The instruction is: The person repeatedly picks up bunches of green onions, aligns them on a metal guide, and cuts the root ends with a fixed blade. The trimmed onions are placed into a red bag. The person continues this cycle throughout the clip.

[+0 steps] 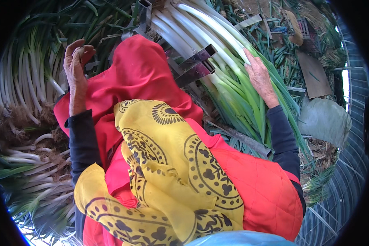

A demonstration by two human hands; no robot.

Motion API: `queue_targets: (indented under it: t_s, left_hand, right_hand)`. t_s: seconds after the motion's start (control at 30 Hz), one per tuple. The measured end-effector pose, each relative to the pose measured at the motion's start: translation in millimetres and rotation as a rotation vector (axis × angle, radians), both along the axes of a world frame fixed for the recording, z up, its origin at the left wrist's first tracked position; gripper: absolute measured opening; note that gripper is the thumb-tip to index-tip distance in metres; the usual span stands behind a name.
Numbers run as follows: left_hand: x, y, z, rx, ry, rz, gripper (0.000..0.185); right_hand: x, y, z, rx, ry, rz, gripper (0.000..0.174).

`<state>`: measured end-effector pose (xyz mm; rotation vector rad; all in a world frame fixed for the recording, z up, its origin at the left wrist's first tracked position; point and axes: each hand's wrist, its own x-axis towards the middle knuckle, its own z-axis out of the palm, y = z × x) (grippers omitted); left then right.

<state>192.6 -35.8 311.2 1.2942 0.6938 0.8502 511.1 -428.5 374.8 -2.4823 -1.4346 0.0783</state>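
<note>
My right hand (259, 78) is on the pile of large leeks (215, 40) to my right, its thumb and fingers around one thick white leek stalk (216, 29) near where it turns green. Raised at the left is my left hand (77, 63), its fingers bent and apart, with no held thing visible. Behind that hand and below it lie thinner leeks (30, 73) with roots on. The large leeks rest across a metal frame with square tube ends (200, 67). A red cloth (141, 64) covers my knees, and a yellow patterned scarf (178, 147) hangs over my front.
More rooted leeks (46, 187) lie at the lower left. Leaf scraps (283, 50) cover the ground at the right, around a cardboard piece (313, 73), a pale plastic sheet (324, 120) and a crate (306, 30). A ribbed sheet wall (353, 129) curves along the far right.
</note>
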Motion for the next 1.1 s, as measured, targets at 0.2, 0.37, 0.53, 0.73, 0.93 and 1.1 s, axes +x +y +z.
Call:
queue_targets:
  t_s: [0.2, 0.37, 0.53, 0.73, 0.93, 1.1]
  left_hand:
    - [109.4, -48.6, 39.2, 0.217, -0.117, -0.456, 0.025]
    - [223.3, -109.7, 7.5, 0.299, 0.148, -0.842, 0.036]
    - [272.2, -141.8, -28.3, 0.891, 0.195, -0.759, 0.049]
    - [281.6, -148.9, -35.6, 1.143, 0.215, -0.558, 0.041]
    - [282.0, -151.1, -40.4, 1.209, 0.299, -0.462, 0.036]
    - [296.9, -145.8, -47.6, 1.224, 0.313, -0.483, 0.029]
  right_hand:
    - [20.0, 37.2, -24.1, -0.017, -0.016, 0.083, 0.044]
    - [47.6, 15.1, -17.7, 0.131, -0.21, 0.101, 0.041]
    - [60.5, -10.4, -8.2, -0.358, -0.166, -0.036, 0.05]
    - [57.5, -4.6, 6.2, -0.326, -0.294, -0.05, 0.054]
    - [87.4, -40.2, 52.6, -0.282, -0.489, -0.118, 0.057]
    - [120.7, -39.9, 13.8, -0.207, -0.315, -0.062, 0.054]
